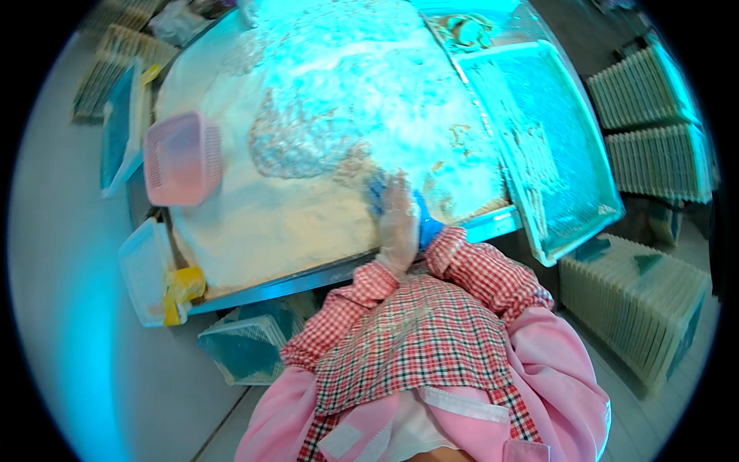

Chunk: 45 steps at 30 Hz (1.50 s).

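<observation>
My left hand [399, 219], in a whitish see-through glove, lies flat with its fingers stretched out over my right hand [427, 222], near the table's front edge. The right hand wears a blue glove and is mostly covered by the left. Some blurred blue shows past the left hand's far side. Whether anything sits between the palms is hidden. Just beyond the fingers, a patch of pale, lumpy, crumb-like material [296, 146] lies on the flour-dusted worktable [269, 231]. A few small tan bits [460, 136] lie to the right.
A pink basket [185, 158] stands at the table's left side, with a pale tray [146, 269] and yellow cloth-like piece [183, 292] nearby. At right, a shallow turquoise tray [554, 69] holds rows of pale thin strips [531, 154]. Stacked trays [631, 300] stand on the floor.
</observation>
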Motion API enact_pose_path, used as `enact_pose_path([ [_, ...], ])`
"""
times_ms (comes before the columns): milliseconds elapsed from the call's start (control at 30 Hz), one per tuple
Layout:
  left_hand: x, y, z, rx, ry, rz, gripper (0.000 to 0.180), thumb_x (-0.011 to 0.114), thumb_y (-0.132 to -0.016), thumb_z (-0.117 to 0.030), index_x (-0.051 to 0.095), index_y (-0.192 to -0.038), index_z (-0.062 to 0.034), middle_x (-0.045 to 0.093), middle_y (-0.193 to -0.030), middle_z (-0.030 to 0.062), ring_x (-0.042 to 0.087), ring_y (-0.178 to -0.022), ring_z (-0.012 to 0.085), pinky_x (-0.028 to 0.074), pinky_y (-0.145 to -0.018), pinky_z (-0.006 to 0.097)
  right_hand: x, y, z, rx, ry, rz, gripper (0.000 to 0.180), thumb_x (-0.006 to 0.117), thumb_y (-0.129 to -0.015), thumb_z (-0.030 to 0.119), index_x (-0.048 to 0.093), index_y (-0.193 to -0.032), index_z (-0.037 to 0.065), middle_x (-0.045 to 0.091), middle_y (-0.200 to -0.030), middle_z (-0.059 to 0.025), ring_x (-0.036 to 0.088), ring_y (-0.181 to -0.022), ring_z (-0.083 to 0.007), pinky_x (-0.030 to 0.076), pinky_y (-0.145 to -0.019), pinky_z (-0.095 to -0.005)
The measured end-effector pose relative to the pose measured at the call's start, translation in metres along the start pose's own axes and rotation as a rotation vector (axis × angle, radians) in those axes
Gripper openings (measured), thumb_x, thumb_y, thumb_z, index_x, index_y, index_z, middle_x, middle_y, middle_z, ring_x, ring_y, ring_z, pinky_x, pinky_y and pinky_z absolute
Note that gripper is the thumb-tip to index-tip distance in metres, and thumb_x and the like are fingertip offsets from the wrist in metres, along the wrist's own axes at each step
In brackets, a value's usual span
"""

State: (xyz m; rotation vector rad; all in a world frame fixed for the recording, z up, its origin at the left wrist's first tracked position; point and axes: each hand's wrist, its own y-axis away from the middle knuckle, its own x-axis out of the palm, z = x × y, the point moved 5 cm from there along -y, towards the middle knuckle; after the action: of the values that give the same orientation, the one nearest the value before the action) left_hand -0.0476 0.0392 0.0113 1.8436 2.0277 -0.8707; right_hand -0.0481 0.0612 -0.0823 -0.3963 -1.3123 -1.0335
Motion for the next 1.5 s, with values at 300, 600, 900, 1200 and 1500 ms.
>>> enact_pose_path([
  [300, 0.021, -0.022, 0.01, 0.063, 0.011, 0.155, 0.053, 0.034, -0.098, -0.026, 0.029, -0.146, -0.0056, 0.024, -0.154, 0.0115, 0.015, -0.144, 0.0294, 0.009, -0.116, 0.045, -0.017, 0.013, 0.047, -0.033, 0.022, -0.206, 0.057, 0.04, -0.099, 0.045, 0.034, -0.145, 0.011, 0.04, -0.144, -0.0054, 0.04, -0.127, -0.0201, 0.033, -0.105, -0.036],
  [600, -0.016, 0.022, 0.081, 0.016, -0.774, 0.752, 0.065, 0.053, -0.09, -0.032, 0.03, -0.144, -0.0033, 0.026, -0.151, 0.0189, 0.02, -0.142, 0.0339, 0.007, -0.115, 0.052, -0.073, 0.087, 0.159, 0.067, 0.429, -0.5, 0.047, 0.05, -0.095, 0.045, 0.051, -0.131, 0.014, 0.058, -0.092, -0.0012, 0.056, -0.069, -0.011, 0.054, -0.063, -0.0301],
  [900, -0.03, 0.035, 0.125, -0.391, -0.353, -0.095, 0.058, 0.052, -0.093, -0.019, 0.031, -0.142, 0.0007, 0.029, -0.148, 0.0209, 0.031, -0.136, 0.0327, 0.027, -0.11, 0.039, -0.198, 0.229, 0.351, -0.154, 0.798, -0.899, 0.068, 0.051, -0.09, 0.057, 0.041, -0.14, 0.011, 0.054, -0.126, -0.0105, 0.055, -0.106, -0.0222, 0.045, -0.093, -0.0384],
  [1200, -0.011, -0.047, 0.106, -0.617, -0.1, -0.391, 0.031, 0.056, -0.088, -0.014, 0.06, -0.111, 0.0053, 0.061, -0.103, 0.0117, 0.056, -0.092, 0.0215, 0.045, -0.082, 0.033, -0.188, 0.225, 0.354, -0.147, 0.76, -0.676, 0.078, 0.045, -0.091, 0.061, 0.033, -0.145, 0.006, 0.045, -0.139, -0.019, 0.041, -0.13, -0.0312, 0.029, -0.111, -0.0425],
  [1500, -0.065, -0.019, 0.091, -0.231, -0.542, -0.03, 0.025, 0.065, -0.079, -0.017, 0.066, -0.103, -0.007, 0.061, -0.106, 0.0135, 0.056, -0.101, 0.0313, 0.044, -0.09, 0.041, -0.17, 0.268, 0.354, 0.315, 2.259, -0.989, 0.068, 0.055, -0.089, 0.051, 0.037, -0.144, 0.015, 0.063, -0.112, -0.0212, 0.063, -0.095, -0.038, 0.05, -0.077, -0.0446],
])
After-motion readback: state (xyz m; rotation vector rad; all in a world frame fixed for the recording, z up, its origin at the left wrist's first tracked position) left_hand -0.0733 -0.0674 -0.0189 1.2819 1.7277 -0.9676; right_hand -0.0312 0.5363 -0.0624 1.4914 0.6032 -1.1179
